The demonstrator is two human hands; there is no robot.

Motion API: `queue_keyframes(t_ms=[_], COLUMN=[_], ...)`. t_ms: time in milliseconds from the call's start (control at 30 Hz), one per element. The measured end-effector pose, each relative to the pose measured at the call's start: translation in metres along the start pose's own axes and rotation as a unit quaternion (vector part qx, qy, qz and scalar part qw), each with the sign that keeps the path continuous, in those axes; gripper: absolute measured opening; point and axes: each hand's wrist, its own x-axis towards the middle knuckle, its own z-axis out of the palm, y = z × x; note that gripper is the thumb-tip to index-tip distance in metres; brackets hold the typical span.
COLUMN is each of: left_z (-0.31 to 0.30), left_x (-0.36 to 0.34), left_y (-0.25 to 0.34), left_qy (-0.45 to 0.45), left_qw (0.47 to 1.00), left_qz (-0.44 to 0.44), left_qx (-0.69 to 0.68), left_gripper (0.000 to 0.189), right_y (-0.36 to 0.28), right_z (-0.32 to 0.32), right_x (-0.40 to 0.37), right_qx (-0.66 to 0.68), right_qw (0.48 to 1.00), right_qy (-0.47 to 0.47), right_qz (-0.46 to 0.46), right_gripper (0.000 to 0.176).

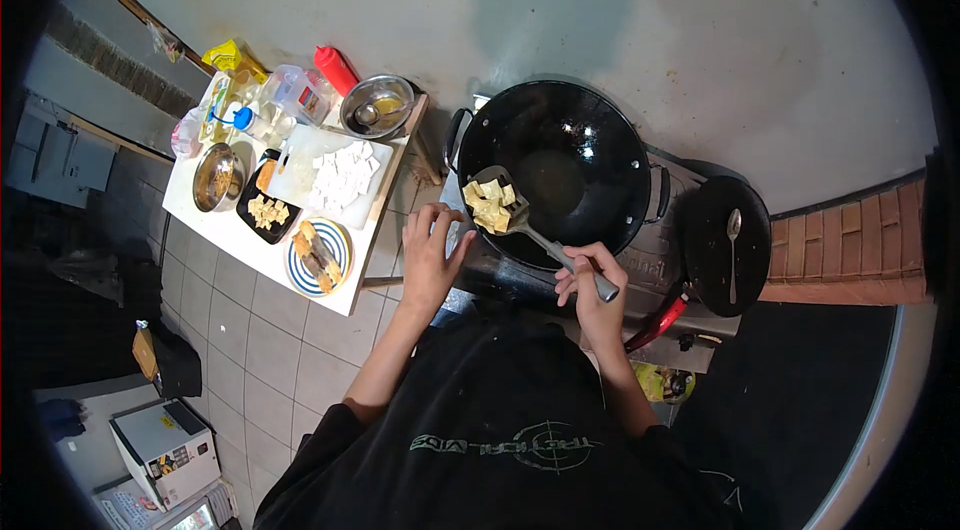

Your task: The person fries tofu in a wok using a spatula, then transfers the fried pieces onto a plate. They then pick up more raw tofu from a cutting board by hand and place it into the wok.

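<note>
My right hand grips the grey handle of a slotted spatula. Several pale golden, square-cut food pieces lie heaped on its blade, over the left inner side of a black wok. Dark, shiny liquid shows in the bottom of the wok. Just left of the wok's near rim, my left hand is raised with its fingers apart and nothing in it.
Right of the wok, a red-handled black pan bears a spoon. On the white table are a cutting board with white cut pieces, a black tray of golden pieces, a striped plate and metal bowls.
</note>
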Motion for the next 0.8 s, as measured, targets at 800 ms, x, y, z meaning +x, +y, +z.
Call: queue_keyframes(t_ms=[800], left_z=[0.013], left_x=[0.013], left_y=[0.010], left_qy=[-0.003], left_qw=[1.000], left_qz=[0.027], left_qx=[0.006], left_gripper=[0.032], right_y=[0.001], right_z=[-0.009], right_x=[-0.001], right_qx=[0.006], right_qw=[1.000], right_qy=[-0.006], right_qz=[0.001], right_gripper=[0.020])
